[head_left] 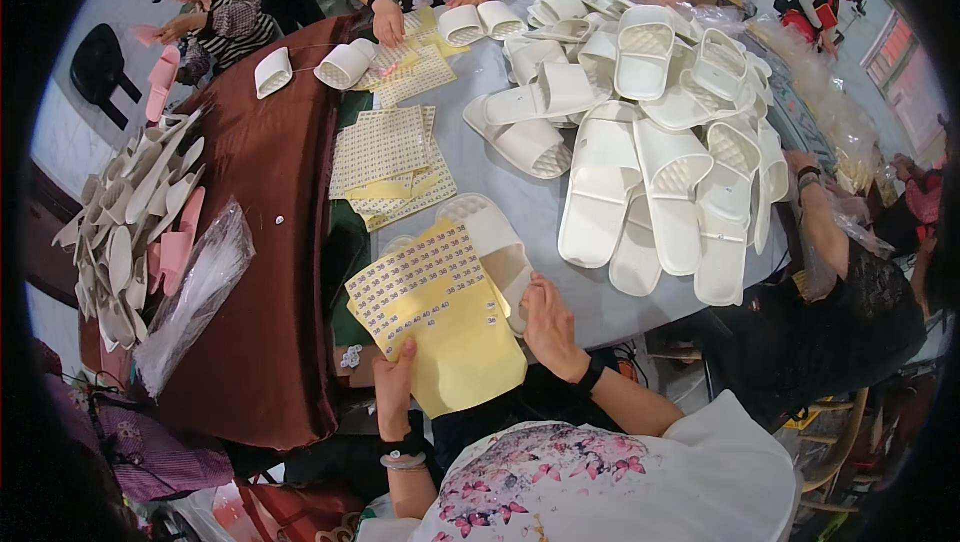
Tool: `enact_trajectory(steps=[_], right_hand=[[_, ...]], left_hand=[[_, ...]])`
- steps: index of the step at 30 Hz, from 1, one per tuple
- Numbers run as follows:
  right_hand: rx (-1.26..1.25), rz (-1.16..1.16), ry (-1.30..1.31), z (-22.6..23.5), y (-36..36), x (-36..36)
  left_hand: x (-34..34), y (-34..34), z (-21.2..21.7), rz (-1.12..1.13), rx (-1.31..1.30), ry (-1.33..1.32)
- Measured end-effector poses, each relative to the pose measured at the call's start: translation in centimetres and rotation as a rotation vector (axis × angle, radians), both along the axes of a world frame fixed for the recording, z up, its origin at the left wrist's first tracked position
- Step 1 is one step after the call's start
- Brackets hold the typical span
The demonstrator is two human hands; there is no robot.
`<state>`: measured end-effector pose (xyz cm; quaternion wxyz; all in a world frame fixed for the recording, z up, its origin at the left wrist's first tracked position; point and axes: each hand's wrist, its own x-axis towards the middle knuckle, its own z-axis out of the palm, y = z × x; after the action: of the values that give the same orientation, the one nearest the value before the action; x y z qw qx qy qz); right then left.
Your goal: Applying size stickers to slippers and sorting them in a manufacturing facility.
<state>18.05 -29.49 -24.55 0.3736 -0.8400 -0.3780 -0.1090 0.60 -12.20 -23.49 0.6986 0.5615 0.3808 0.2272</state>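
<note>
My left hand [394, 382] pinches the lower left edge of a yellow sticker sheet [468, 367], thumb on top. Rows of small white printed stickers cover its upper part, and the lower part is bare backing. Partly behind the sheet, a white slipper [480, 225] with a bumpy footbed lies at the near table edge. My right hand [552, 330] is closed at the slipper's right side, fingers curled against its edge. Whether a small sticker is also between those fingertips is hidden.
A large pile of white slippers [640, 157] covers the table's right side. More sticker sheets [385, 157] lie ahead. On the brown cloth [250, 272] at left sit stacked slippers [135, 222] and a clear plastic bag [200, 292]. Another person's hand [388, 22] touches sheets across the table.
</note>
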Motion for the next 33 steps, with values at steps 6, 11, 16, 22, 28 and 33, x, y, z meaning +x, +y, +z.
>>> enact_trajectory(steps=[6,11,16,22,28,33], right_hand=[[-0.005,-0.014,-0.004,0.2,0.0,-0.2],[-0.017,-0.029,0.021,0.4,0.2,-0.3],[0.02,-0.069,-0.003,-0.3,0.1,0.0],[0.083,-0.082,0.122,-0.2,-0.3,0.9],[0.139,0.117,0.374,2.5,-2.1,2.5],[0.112,0.19,0.241,3.3,-1.2,2.0]], left_hand=[[0.3,0.0,0.0,-0.06,0.049,0.04],[0.3,0.0,0.7,-0.074,0.091,0.022],[0.4,-0.1,0.5,-0.075,0.105,0.013],[0.7,-0.4,0.9,-0.107,0.094,0.008],[1.8,-1.3,1.2,-0.209,0.07,0.027],[2.4,-1.7,1.8,-0.23,0.063,0.051]])
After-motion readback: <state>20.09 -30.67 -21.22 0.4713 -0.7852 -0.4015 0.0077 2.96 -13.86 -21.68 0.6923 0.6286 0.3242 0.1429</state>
